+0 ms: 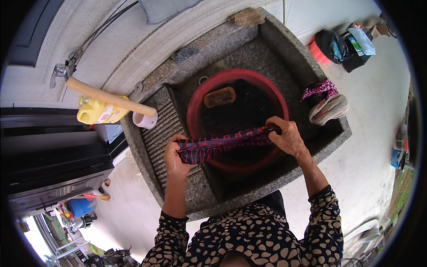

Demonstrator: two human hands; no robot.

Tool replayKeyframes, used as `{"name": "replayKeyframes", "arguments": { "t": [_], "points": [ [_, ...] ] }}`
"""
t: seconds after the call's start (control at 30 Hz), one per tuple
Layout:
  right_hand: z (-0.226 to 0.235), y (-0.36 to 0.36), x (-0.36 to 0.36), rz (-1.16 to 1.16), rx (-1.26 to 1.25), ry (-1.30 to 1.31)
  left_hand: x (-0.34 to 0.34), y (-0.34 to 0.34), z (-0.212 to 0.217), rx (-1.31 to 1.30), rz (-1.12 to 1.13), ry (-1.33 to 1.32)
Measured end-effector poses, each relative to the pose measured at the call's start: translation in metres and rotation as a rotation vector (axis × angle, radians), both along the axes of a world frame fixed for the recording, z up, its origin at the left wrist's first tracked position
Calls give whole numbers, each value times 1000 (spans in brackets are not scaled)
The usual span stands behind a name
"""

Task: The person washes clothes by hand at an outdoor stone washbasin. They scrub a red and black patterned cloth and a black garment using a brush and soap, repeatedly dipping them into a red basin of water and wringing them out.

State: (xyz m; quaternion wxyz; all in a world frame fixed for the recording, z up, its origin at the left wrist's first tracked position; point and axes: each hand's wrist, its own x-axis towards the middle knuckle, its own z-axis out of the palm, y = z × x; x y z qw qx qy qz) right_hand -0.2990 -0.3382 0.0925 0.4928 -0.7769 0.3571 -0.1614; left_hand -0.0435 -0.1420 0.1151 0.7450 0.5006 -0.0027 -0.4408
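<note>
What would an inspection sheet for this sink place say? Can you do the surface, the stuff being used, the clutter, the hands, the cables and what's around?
Surface: grey stone sink with a ribbed slope on the left.
Things in use: dark cloth with a pink-red pattern, stretched above a red basin; a brown block sits inside the basin.
Clutter: yellow jug and whitish cup at left; knitted cloth on the right rim.
Hands: left hand and right hand each grip one end of the dark cloth.
Cables: thin dark lines near the tap; cables or hoses, can't tell.
Surroundings: pale floor, with a pinkish-red bucket at upper right.
</note>
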Motion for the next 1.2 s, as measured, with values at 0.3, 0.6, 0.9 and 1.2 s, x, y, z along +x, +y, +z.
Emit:
{"name": "replayKeyframes", "arguments": {
  "t": [0.3, 0.6, 0.9, 1.2],
  "points": [
    [-10, -31, 24, -76, -242, 216, -12, 1, 7, 56, -53, 230],
    [-143, 52, 94, 349, -411, 190, 2, 23, -133, 263, 17, 216],
    [-131, 45, 83, 566, -563, 302, 21, 35, -79, 282, 99, -94],
    [-94, 60, 93, 576, 199, -169, 28, 36, -39, 344, -134, -271]
  ]
}}
